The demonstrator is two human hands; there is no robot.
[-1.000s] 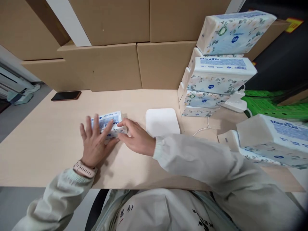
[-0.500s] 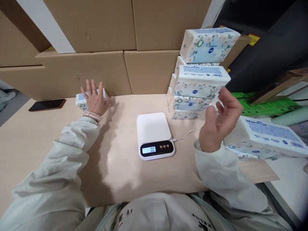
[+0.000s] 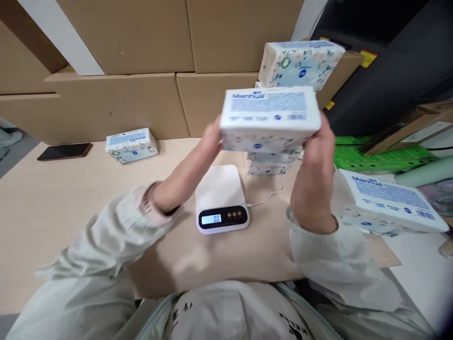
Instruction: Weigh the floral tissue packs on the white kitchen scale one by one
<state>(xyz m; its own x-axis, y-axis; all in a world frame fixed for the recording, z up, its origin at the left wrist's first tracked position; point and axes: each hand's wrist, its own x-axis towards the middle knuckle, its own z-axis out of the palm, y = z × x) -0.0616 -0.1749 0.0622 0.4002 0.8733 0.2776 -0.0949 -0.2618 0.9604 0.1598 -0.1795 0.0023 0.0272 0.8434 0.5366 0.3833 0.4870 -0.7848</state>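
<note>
A white and blue tissue pack [image 3: 271,118] printed "Manhua" is held up between my two hands, above and behind the scale. My left hand [image 3: 211,139] is closed on its left end, and my right hand [image 3: 316,156] grips its right end. Most of my fingers are hidden behind the pack. Below stands a white digital scale [image 3: 220,191] with a bare plate, its display reading 0.0. Behind the held pack rises a stack of tissue packs [image 3: 300,66], partly covered by it. Another single tissue pack [image 3: 132,145] sits at the left against the cardboard.
Cardboard boxes [image 3: 120,104] form a wall along the back of the wooden table [image 3: 71,226]. A phone [image 3: 64,151] lies at the far left. More tissue packs [image 3: 389,200] are at the right, near a green crate [image 3: 371,158]. A white cable [image 3: 267,198] runs from the scale.
My left hand has left the single pack at the left and come across to the right. Both hands have taken a tissue pack from the stack and brought it leftward, toward me.
</note>
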